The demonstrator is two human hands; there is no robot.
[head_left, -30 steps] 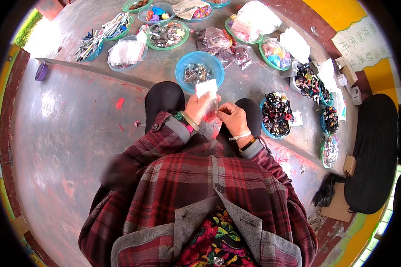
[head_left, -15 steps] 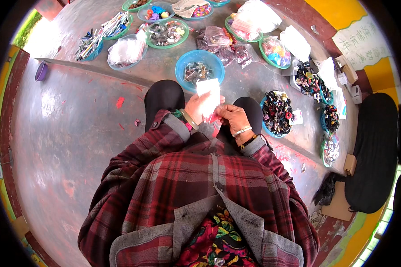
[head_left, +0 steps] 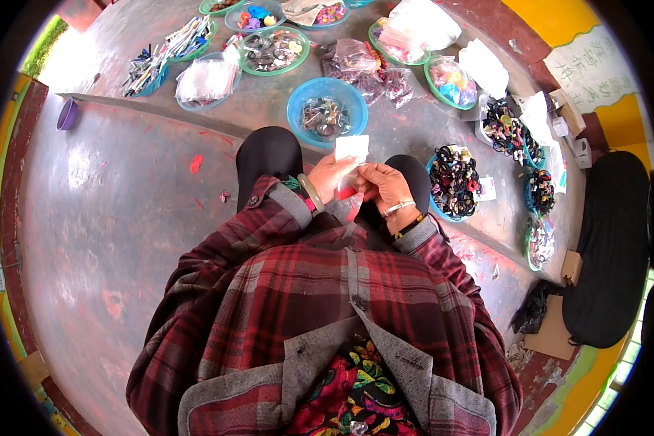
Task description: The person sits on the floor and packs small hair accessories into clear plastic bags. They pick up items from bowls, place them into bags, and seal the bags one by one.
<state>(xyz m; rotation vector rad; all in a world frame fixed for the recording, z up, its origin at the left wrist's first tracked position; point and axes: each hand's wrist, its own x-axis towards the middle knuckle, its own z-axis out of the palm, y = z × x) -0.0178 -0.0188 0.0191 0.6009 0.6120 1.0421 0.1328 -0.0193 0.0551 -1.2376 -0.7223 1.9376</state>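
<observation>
Packet (head_left: pixel 351 149) up between my hands, held over my knees.
Since a second ago it has tilted little; I read the fiddling at its lower edge as ongoing. Left hand (head_left: pixel 332 176) pinches its side, right hand (head_left: pixel 382 185) its bottom. Blue bowl (head_left: pixel 327 112) sits just beyond; floor to my left lies open.

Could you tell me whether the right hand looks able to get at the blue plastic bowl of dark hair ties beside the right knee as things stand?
Probably yes. The blue plastic bowl of dark hair ties sits just right of the right hand, with nothing between them. That hand, however, is pinching a small white packet with the left hand, so it is not free.
</observation>
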